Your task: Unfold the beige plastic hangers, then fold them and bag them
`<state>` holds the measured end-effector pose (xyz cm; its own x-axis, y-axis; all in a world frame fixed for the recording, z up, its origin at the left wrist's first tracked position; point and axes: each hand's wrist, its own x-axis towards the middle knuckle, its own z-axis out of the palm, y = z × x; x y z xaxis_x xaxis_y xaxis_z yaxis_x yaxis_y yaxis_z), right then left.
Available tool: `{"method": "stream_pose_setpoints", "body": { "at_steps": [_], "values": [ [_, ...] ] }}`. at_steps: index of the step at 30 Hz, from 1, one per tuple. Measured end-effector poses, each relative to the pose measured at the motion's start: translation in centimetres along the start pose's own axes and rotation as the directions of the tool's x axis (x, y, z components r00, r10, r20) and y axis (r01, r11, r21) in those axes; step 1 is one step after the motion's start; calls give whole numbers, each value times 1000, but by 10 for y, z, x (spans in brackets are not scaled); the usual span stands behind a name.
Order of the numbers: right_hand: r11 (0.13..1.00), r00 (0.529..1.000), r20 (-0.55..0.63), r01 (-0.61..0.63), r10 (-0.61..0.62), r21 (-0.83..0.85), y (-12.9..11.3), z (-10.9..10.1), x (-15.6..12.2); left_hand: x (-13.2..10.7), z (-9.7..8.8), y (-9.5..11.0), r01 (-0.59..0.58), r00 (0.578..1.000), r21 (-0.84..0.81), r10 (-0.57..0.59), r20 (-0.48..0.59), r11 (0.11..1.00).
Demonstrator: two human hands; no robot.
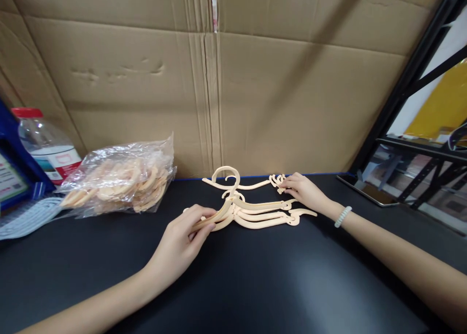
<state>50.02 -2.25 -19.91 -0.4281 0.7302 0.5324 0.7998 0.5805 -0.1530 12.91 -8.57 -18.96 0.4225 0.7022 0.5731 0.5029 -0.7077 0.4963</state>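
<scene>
A small stack of cream plastic hangers (255, 212) lies on the black table (233, 285), hooks pointing toward the cardboard wall. My left hand (182, 241) is closed in a pinch on the left arm ends of the stacked hangers. My right hand (304, 190), with a white bead bracelet on its wrist, grips the right end of the rearmost hanger (251, 184), which lies a little apart behind the stack.
A clear plastic bag of more cream hangers (120, 183) lies at the left. Behind it stand a red-capped bottle (47, 146) and a blue box (14, 173). A cardboard wall (219, 81) backs the table. A tablet (368, 190) and black shelving (423, 144) are at the right.
</scene>
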Motion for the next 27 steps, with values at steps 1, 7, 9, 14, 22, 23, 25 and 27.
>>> {"method": "stream_pose_setpoints", "body": {
  "at_steps": [1, 7, 9, 14, 22, 23, 25, 27],
  "values": [
    [1000, 1000, -12, -1, 1, 0, -1, 1, 0, 0, 0, 0, -1, 1000, -5, 1, 4, 1000],
    [998, 974, -218, -67, 67, 8, -12, -5, 1, -1, 0, -1, -9, 1000, -18, 9, 2, 1000],
    [994, 942, -320, -105, 104, 14, -19, -13, 2, -1, -1, 0, -11, 1000, -21, 11, 1, 1000],
    [955, 806, -515, -212, 291, 208, -43, -37, 1, -2, -1, 1, -26, 1000, -26, 26, 1, 999],
    [463, 784, -88, -268, 615, 845, -81, -43, -9, -1, -3, 2, -33, 999, -11, 32, -33, 999],
    [423, 782, -65, -263, 620, 867, -84, -41, -9, -2, -3, 2, -23, 999, -17, 22, -32, 1000],
    [375, 782, -34, -260, 622, 890, -86, -38, -9, -2, -3, 2, -11, 999, -22, 10, -33, 1000],
    [345, 777, -6, -273, 630, 898, -87, -34, -9, -2, -3, 3, -7, 999, -23, 6, -33, 1000]
  ]
}}
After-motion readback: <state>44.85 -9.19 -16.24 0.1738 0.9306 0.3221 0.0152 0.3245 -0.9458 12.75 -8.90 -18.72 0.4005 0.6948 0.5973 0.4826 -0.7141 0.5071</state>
